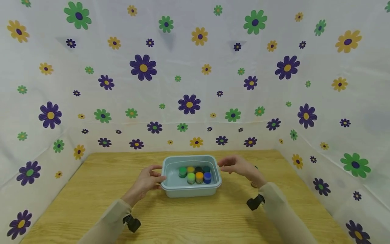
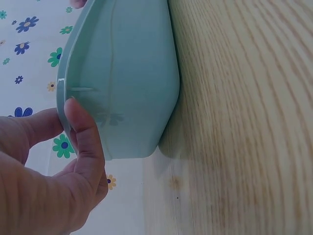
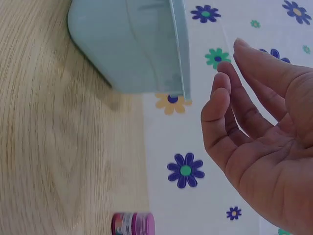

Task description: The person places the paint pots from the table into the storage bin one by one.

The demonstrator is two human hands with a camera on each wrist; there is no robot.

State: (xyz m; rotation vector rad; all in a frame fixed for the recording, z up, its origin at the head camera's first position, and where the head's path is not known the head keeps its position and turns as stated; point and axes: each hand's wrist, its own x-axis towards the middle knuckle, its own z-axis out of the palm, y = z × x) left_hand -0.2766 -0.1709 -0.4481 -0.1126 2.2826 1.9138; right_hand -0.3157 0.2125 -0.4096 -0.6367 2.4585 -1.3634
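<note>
A light blue plastic tub (image 1: 191, 192) stands on the wooden table, holding several small paint jars: a green jar (image 1: 182, 172), a lime one, an orange jar (image 1: 199, 178), a blue jar (image 1: 207, 178), a yellow one and darker ones behind. My left hand (image 1: 147, 181) pinches the tub's left rim between thumb and fingers, as the left wrist view confirms. Just off the right rim, my right hand (image 1: 233, 165) hovers with loosely bent fingers. The right wrist view shows that hand (image 3: 264, 127) holding nothing, apart from the tub (image 3: 127, 49).
A jar with a pink-purple lid (image 3: 143, 223) lies in the corner of the right wrist view. Beside the right forearm, parts of small items show in the head view, mostly hidden. Flower-printed white cloth (image 1: 170, 91) encloses the table (image 1: 189, 223) at the back and sides.
</note>
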